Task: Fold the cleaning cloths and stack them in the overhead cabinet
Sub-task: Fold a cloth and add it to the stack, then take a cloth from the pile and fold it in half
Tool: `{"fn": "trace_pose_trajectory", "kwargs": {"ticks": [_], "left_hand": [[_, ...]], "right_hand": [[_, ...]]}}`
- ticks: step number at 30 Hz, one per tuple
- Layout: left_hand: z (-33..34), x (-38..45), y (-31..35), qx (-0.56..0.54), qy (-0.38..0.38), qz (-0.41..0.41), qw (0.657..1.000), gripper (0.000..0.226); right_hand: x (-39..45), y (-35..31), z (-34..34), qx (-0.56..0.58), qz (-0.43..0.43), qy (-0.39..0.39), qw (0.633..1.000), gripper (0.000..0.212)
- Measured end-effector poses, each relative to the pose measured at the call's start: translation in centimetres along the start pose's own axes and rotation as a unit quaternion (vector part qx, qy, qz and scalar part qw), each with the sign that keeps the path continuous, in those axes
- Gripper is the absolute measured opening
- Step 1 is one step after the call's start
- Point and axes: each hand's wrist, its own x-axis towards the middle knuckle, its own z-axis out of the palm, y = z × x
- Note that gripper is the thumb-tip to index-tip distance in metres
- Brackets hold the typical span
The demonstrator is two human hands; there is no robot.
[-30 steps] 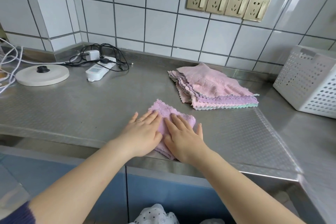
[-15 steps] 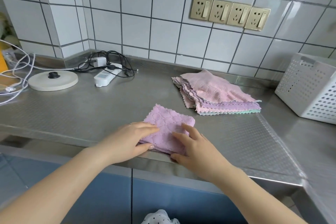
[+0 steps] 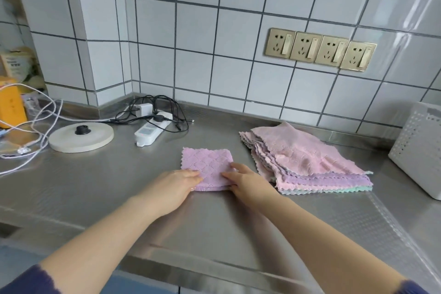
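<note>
On the steel counter (image 3: 95, 193), nearest the edge, left hand (image 3: 171, 186) and right hand (image 3: 248, 181) pinching the near corners of a folded lilac cloth (image 3: 207, 164) — flat, square. Just right of it, apart, a stack of unfolded pink, lilac and green cloths (image 3: 303, 160). Farther back — a power strip (image 3: 152, 131) and round kettle base (image 3: 81, 137) by the tiled wall.

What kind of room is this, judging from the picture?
Most likely a kitchen work area: a stainless steel counter under a white tiled wall, a row of wall sockets, and an electric kettle base beside a power strip.
</note>
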Motion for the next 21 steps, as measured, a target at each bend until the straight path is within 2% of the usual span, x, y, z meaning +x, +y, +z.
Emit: {"fn": "trace_pose_trajectory", "kwargs": {"ticks": [3, 6, 10, 15, 18, 21], "left_hand": [[0.2, 1.7, -1.7, 0.007, 0.011, -0.028, 1.000, 0.046], [0.5, 2.2, -2.5, 0.014, 0.049, -0.003, 0.999, 0.041], [0.5, 1.8, -2.1, 0.033, 0.024, -0.001, 0.999, 0.036], [0.0, 1.2, -0.5, 0.076, -0.075, -0.024, 0.994, 0.055], [-1.2, 2.5, 1.6, 0.087, -0.061, 0.006, 0.994, 0.070], [-1.8, 5.7, 5.5, -0.012, -0.033, 0.037, 0.999, 0.044]], "right_hand": [[2.6, 0.1, 0.5, 0.006, 0.006, 0.003, 1.000, 0.043], [3.8, 0.5, 0.9, 0.014, 0.000, 0.006, 1.000, 0.043], [3.5, 1.1, 1.2, -0.005, -0.022, 0.027, 0.999, 0.042], [1.2, 2.4, 0.0, -0.003, -0.077, 0.067, 0.995, 0.036], [-1.2, 4.7, -2.4, 0.008, -0.094, 0.108, 0.990, 0.033], [-3.1, 8.1, -4.8, -0.013, -0.074, 0.186, 0.980, 0.027]]}}
